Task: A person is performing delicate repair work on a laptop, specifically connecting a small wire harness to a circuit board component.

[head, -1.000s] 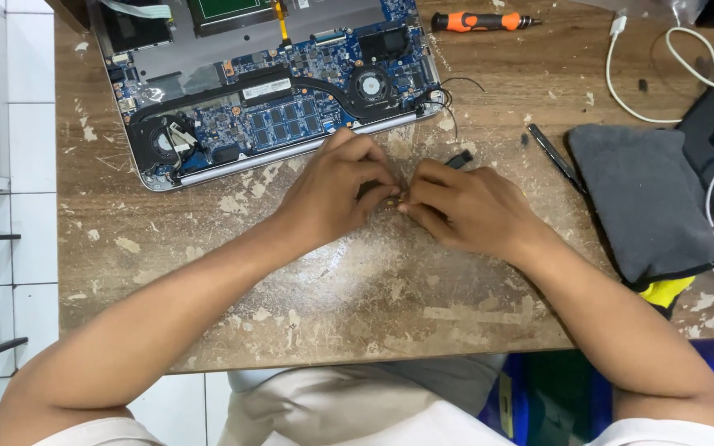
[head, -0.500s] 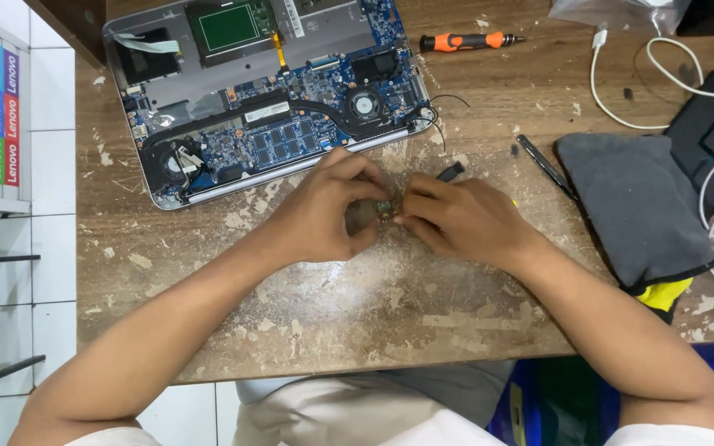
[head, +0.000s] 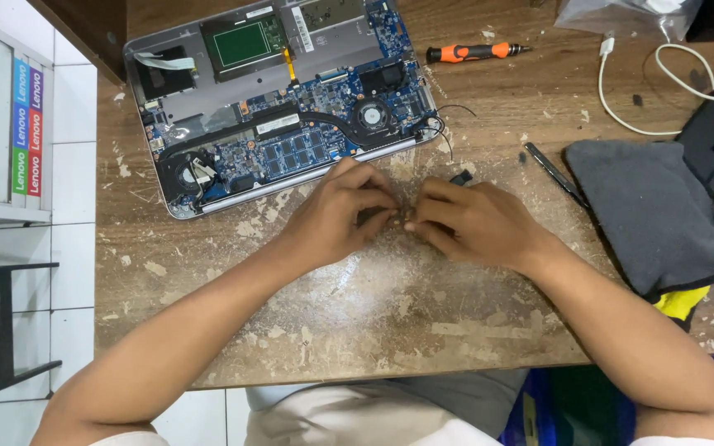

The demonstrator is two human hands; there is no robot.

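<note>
Fingertips meet at the centre: left hand [head: 336, 216] and right hand [head: 477, 225] pinch a tiny part [head: 396, 220] between them, too small to identify, low over the scarred wooden table [head: 390, 314]. At eleven o'clock lies the opened laptop [head: 278, 99], circuitry exposed. At one o'clock, an orange-handled screwdriver [head: 477, 52]; at three, a grey cloth [head: 650, 211].

A tiny part pinched between the left hand [head: 340, 215] and right hand [head: 477, 223] is too hidden to identify. The opened silver laptop [head: 278, 99], its circuit boards exposed, runs off the top edge. The white cable [head: 621, 116] leaves at the right edge.
</note>
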